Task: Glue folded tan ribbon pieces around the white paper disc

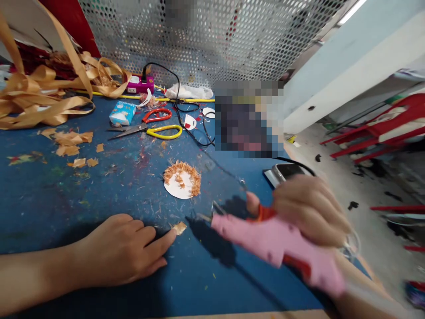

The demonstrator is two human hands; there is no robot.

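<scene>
My right hand (310,208), slightly blurred, is closed around a pink hot glue gun (252,237) with an orange trigger. Its metal nozzle points left, over the table. On the left, the index fingertip of my left hand (122,252) holds a small tan ribbon piece (180,228) at its edge against the tabletop, while the other fingers are curled. Between and beyond both hands lies a white paper disc (177,188). Gathered tan ribbon covers its upper and right rim, with a little more near its middle.
Several cut ribbon pieces (71,141) lie at left, below loops of ribbon (40,97). Scissors (128,130), a blue packet (122,113) and a purple power strip (141,84) sit farther back. A black cable (179,115) crosses there. A phone (288,170) rests near the right edge.
</scene>
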